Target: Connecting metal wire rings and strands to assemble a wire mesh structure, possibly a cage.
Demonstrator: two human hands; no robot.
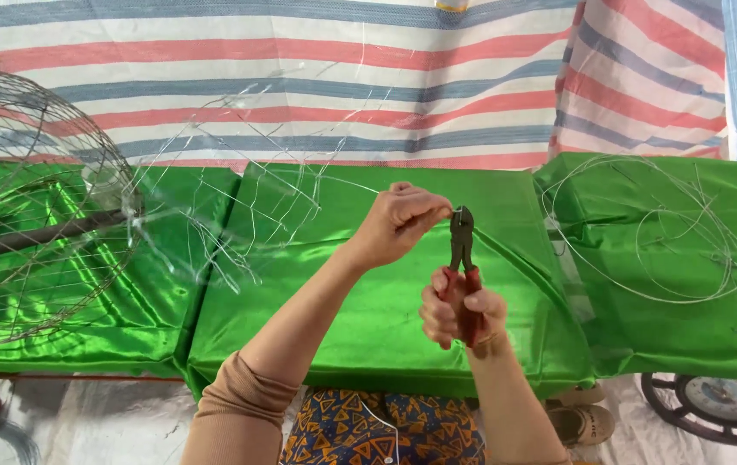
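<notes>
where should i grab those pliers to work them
By the red handles, from below: the pliers stand upright with their dark jaws up at the thin wire. The right hand wraps the handles that way, while the left hand pinches the wire beside the tips.

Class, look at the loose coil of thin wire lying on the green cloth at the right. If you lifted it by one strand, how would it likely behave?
The wire coil would probably feel light, being thin strands around open space. It would likely sag and spring rather than hold shape, since its loops already lie uneven. Stray ends stick out, so it may snag the green cloth.
</notes>
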